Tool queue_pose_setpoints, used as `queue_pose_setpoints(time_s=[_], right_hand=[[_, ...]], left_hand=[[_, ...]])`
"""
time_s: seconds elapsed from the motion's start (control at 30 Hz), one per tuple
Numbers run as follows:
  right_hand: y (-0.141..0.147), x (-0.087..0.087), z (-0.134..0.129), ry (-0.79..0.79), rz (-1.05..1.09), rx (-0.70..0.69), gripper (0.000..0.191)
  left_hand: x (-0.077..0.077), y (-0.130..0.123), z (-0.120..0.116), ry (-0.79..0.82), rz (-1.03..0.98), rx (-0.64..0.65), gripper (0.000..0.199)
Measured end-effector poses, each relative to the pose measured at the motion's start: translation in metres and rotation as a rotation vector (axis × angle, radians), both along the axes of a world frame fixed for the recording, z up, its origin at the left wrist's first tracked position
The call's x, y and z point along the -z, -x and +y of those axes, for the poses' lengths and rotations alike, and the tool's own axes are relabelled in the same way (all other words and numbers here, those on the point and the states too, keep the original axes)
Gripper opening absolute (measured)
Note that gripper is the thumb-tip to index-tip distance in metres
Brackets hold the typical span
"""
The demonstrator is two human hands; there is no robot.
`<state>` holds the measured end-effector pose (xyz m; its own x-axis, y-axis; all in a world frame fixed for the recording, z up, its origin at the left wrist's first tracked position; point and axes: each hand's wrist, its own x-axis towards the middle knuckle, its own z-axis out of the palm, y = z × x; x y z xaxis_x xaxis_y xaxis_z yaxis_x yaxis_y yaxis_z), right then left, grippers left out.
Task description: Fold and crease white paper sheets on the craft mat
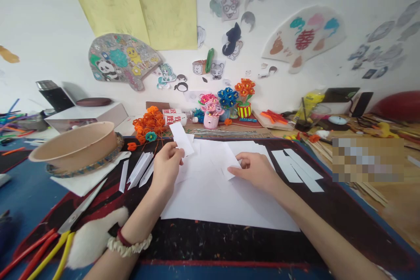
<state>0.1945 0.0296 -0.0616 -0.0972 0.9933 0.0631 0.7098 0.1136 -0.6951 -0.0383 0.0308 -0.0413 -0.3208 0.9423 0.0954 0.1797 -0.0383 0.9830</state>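
Observation:
My left hand (168,162) pinches a white paper strip (181,139) by its lower end, tilted up above the sheets. Between the thumb and fingers of my right hand (254,167) is another piece of white paper (229,159), slanting over the pile. Both hands are over large white paper sheets (226,203) spread on the dark mat. Left of my left hand lie several narrow folded paper strips (139,168). Flat cut paper strips (297,168) rest on the mat to the right of my right hand.
Scissors (80,210) with red handles and yellow-handled pliers lie at the front left, beside a white fluffy piece (95,236). A beige bowl (75,146) stands behind them. Orange pipe-cleaner flowers (149,124) and small flower pots (211,119) line the back. Thin wooden sticks (367,188) lie right.

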Motion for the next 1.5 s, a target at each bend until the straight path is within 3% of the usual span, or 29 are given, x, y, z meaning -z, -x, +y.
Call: queue_pose_setpoints(time_s=[0.1, 0.2, 0.33, 0.43, 0.57, 0.63, 0.77, 0.9, 1.03, 1.1, 1.17, 1.23, 1.3, 1.37, 1.5], right_hand=[[0.000, 0.002, 0.000, -0.081, -0.081, 0.084, 0.036], [0.001, 0.008, 0.001, -0.162, -0.070, 0.052, 0.047], [0.004, 0.008, 0.000, -0.183, 0.016, 0.022, 0.032], [0.008, 0.000, -0.004, -0.142, 0.139, -0.037, 0.023], [0.012, -0.009, -0.010, -0.004, 0.391, -0.284, 0.029], [0.014, -0.010, -0.012, 0.025, 0.406, -0.322, 0.029], [0.011, -0.014, -0.008, 0.000, 0.412, -0.245, 0.031], [-0.023, -0.022, 0.005, -0.130, 0.319, -0.062, 0.024], [-0.086, -0.026, 0.001, -0.069, 0.123, 0.016, 0.025], [-0.114, -0.024, -0.007, 0.027, 0.015, 0.137, 0.024], [-0.133, -0.020, -0.013, 0.084, -0.081, 0.257, 0.020], [-0.140, -0.017, -0.015, 0.039, -0.245, 0.387, 0.015], [-0.132, -0.017, -0.013, -0.048, -0.293, 0.407, 0.020], [-0.112, -0.020, -0.008, -0.113, -0.198, 0.287, 0.026], [-0.047, -0.022, 0.004, -0.006, -0.011, -0.015, 0.035]], left_hand=[[0.001, -0.001, -0.001, 0.009, 0.009, 0.009, 0.025], [0.002, -0.002, -0.001, 0.027, 0.031, 0.028, 0.024], [0.003, -0.005, -0.003, 0.060, 0.050, 0.062, 0.024], [0.000, -0.010, -0.008, 0.083, 0.043, 0.217, 0.023], [-0.006, -0.021, -0.018, 0.081, 0.088, 0.508, 0.018], [-0.008, -0.025, -0.022, 0.072, 0.147, 0.603, 0.017], [-0.010, -0.031, -0.027, 0.090, 0.078, 0.702, 0.024], [-0.009, -0.029, -0.025, 0.077, 0.095, 0.721, 0.024], [-0.010, -0.026, -0.023, 0.095, 0.093, 0.688, 0.020], [-0.012, -0.027, -0.026, 0.094, 0.031, 0.663, 0.019], [-0.015, -0.029, -0.030, 0.088, -0.023, 0.648, 0.019], [-0.016, -0.030, -0.032, 0.078, -0.035, 0.628, 0.018], [-0.015, -0.028, -0.031, 0.059, 0.011, 0.576, 0.019], [-0.012, -0.023, -0.028, 0.018, 0.156, 0.475, 0.019], [-0.006, -0.010, -0.021, -0.080, 0.784, 0.193, 0.023]])
